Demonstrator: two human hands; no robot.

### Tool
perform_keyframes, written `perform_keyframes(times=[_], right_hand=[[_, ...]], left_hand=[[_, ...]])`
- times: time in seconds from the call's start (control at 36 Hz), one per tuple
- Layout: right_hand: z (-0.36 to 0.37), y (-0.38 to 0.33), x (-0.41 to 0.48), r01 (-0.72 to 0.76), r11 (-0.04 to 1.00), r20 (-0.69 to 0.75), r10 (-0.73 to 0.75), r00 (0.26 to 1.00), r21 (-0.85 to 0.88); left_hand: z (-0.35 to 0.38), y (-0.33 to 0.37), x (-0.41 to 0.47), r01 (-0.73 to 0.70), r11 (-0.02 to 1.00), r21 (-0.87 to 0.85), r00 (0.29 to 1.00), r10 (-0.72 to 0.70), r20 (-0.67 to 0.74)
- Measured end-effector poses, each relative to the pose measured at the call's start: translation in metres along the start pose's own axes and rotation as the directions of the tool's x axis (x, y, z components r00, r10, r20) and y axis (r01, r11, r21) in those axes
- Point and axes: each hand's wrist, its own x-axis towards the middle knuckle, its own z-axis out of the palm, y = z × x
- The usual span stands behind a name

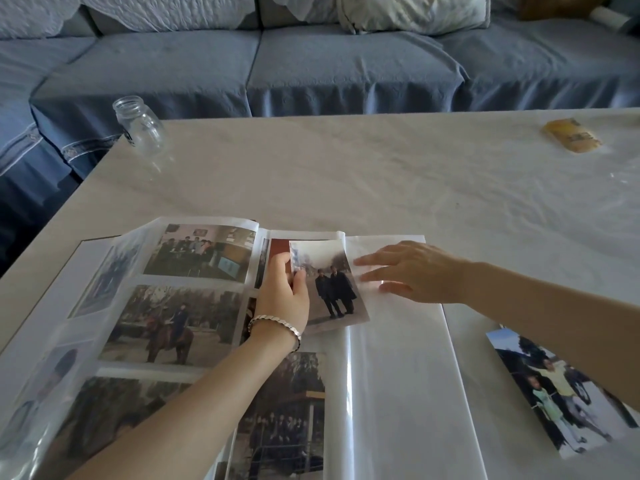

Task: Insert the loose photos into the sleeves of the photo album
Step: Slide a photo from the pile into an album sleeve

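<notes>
We are pinching one photo by its left edge with our left hand. The grip is closed on the print, thumb on top, so that the rest of the card is hanging free over the upper part of the right-hand page of the photo album, which is lying open on the tabletop. Holding it by one edge is leaving the opposite edge clear to lead into a pocket.

Our right hand is lying flat on the empty clear sleeve just beside the print. Its fingers are straight and gripping nothing, and it seems to be pressing the plastic down to steady the sleeve or find its opening. The photo is not yet inside, so we are judging this as the lining-up step.

More loose photos are waiting on the tabletop to the right of the album, within easy reach. A glass jar and a yellow packet are sitting well apart at the far corners, in front of a blue sofa.
</notes>
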Motion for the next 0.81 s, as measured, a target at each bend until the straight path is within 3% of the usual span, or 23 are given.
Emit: perform_keyframes(times=[0.28, 0.39, 0.61, 0.81], right_hand=[[-0.006, 0.007, 0.025, 0.086, 0.994, 0.047, -0.083, 0.995, -0.063], [-0.008, 0.005, 0.034, 0.145, 0.981, -0.004, -0.147, 0.989, -0.129], [-0.013, 0.0, 0.029, 0.083, 0.986, -0.136, -0.103, 0.985, -0.147], [-0.011, -0.002, 0.025, 0.074, 0.985, -0.177, -0.102, 0.979, -0.155]], left_hand=[[0.001, 0.003, 0.007, 0.058, 0.998, 0.036, 0.996, -0.061, 0.067], [0.002, 0.007, 0.01, 0.086, 0.995, 0.049, 0.994, -0.089, 0.068], [0.001, 0.03, 0.014, -0.098, 0.984, 0.15, 0.995, 0.1, -0.01], [0.001, 0.037, 0.017, -0.172, 0.967, 0.186, 0.981, 0.185, -0.059]])
